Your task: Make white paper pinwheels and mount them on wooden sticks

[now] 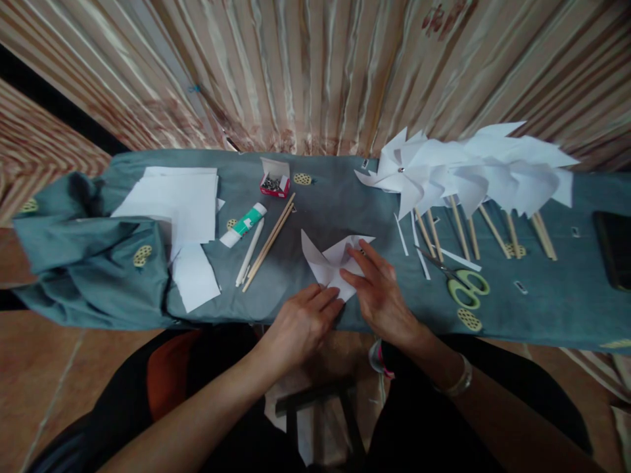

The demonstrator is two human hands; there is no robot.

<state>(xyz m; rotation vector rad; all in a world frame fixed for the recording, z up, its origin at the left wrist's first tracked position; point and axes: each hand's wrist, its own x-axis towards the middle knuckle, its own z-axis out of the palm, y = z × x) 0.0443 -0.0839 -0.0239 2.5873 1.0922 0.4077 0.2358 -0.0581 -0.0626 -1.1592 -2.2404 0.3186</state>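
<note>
A white paper pinwheel (329,266), with pointed blades partly folded up, lies at the table's front edge between my hands. My left hand (306,320) is closed on its lower edge, fingertips pressed to the paper. From the right, my right hand (378,289) grips a blade between thumb and fingers. My fingers cover part of the pinwheel's right side and bottom. Left of it rest two thin wooden sticks (269,243), a white pen (250,253) and a green-and-white glue stick (244,225).
An open red box of small metal pins (275,179) stands at the back. Finished pinwheels on sticks (428,172) overlap at the right, near green-handled scissors (467,288) and paper strips (420,255). White paper sheets (182,200) lie left. A dark phone-like object (612,249) sits far right.
</note>
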